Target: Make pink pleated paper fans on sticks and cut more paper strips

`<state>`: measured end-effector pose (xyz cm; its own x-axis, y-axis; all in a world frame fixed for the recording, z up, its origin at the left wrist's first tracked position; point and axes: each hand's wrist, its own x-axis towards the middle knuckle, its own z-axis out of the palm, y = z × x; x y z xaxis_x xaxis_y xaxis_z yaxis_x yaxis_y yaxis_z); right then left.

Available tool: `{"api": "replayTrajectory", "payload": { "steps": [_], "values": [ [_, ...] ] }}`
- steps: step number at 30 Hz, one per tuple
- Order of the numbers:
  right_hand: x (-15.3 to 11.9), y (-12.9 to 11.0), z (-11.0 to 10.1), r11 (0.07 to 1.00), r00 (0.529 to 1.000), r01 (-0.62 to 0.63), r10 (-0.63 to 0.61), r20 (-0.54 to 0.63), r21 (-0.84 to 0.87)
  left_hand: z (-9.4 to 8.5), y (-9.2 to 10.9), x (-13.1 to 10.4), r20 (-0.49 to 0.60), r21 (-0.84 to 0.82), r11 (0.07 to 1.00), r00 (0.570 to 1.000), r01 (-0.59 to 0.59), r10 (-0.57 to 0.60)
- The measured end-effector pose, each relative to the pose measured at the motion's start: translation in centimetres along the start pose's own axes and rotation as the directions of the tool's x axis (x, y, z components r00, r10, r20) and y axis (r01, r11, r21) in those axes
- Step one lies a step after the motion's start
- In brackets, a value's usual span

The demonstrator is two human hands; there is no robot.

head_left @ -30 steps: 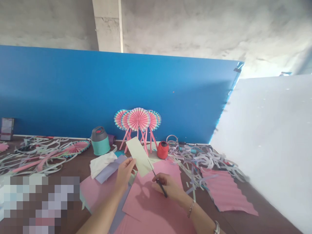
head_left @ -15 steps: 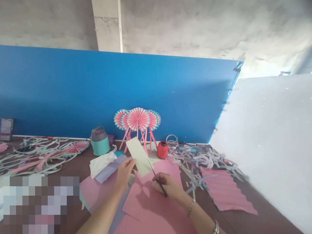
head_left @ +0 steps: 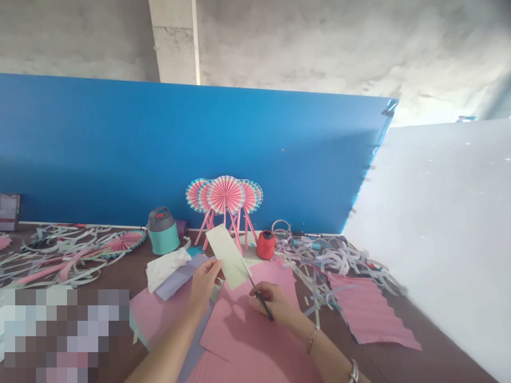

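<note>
Between finger and thumb, my left hand (head_left: 206, 277) pinches the left edge of a pale yellow-green paper piece (head_left: 227, 255), held tilted above the table. My right hand (head_left: 275, 303) grips dark-handled scissors (head_left: 262, 304); their blades lie along the paper's right edge. Whether the blades are parted is too small to make out. Beneath both hands are pink paper sheets (head_left: 247, 338). Left of them, a folded lilac paper (head_left: 173, 284) and a crumpled white tissue (head_left: 165, 268) lie close to my left hand.
Pink rosette fans (head_left: 225, 195) on sticks stand against the blue partition (head_left: 120, 143). A teal-and-grey lidded container (head_left: 163, 234) and a red container (head_left: 265, 244) stand nearby. Paper strips (head_left: 335, 260) pile up on both sides. Pleated pink paper (head_left: 375, 314) lies right.
Almost nothing differs. Both hands, the paper and the scissors hold the same position; the whole view has shifted very slightly.
</note>
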<state>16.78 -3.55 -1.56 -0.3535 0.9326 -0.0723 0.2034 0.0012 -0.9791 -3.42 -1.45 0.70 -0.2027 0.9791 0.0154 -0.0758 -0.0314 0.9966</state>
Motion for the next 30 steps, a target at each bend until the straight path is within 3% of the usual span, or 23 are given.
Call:
{"api": "replayTrajectory", "payload": {
  "steps": [30],
  "values": [
    [0.12, 0.3, -0.02, 1.0, 1.0, 0.0, 0.0, 0.001, -0.023, 0.13, 0.04, -0.27, -0.002, -0.023, 1.0, 1.0, -0.021, 0.021]
  ]
}}
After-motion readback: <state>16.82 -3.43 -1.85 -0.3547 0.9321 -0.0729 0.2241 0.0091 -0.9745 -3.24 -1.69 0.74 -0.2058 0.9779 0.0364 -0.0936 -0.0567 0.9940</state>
